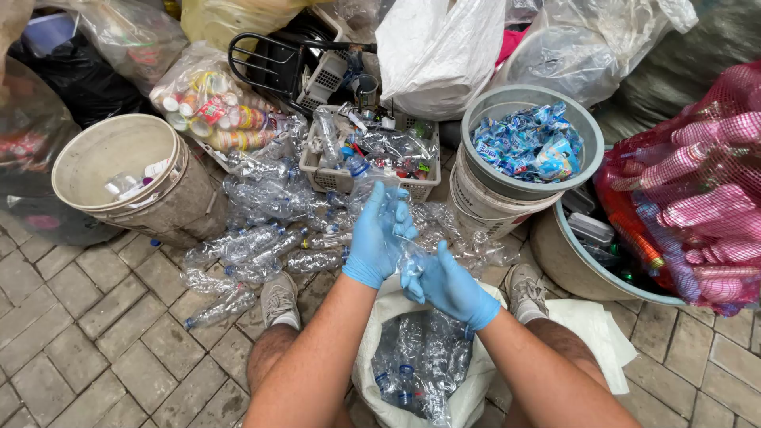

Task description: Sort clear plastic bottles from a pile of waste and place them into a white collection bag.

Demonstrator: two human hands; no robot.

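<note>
Clear crushed plastic bottle point(379, 208), frame centre: clasped by blue-gloved left hand point(379, 238); blue-gloved right hand point(445, 284) pinches its lower end above white sack point(372, 349).

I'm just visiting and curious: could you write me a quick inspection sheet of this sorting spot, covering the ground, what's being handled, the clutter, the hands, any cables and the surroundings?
Surface: grey brick paving, dusty, partly covered by loose bottles.
Job's things: a clear plastic bottle held over a white sack that holds more clear bottles.
Clutter: a pile of crushed bottles on the paving; white basket of mixed scraps.
Hands: left hand in a blue glove grips the bottle; right hand, also gloved, pinches its lower end.
Cables: nothing seen.
Surroundings: beige bucket, grey tub of blue wrappers, red net bag of pink bottles, clear and white bags behind.
</note>
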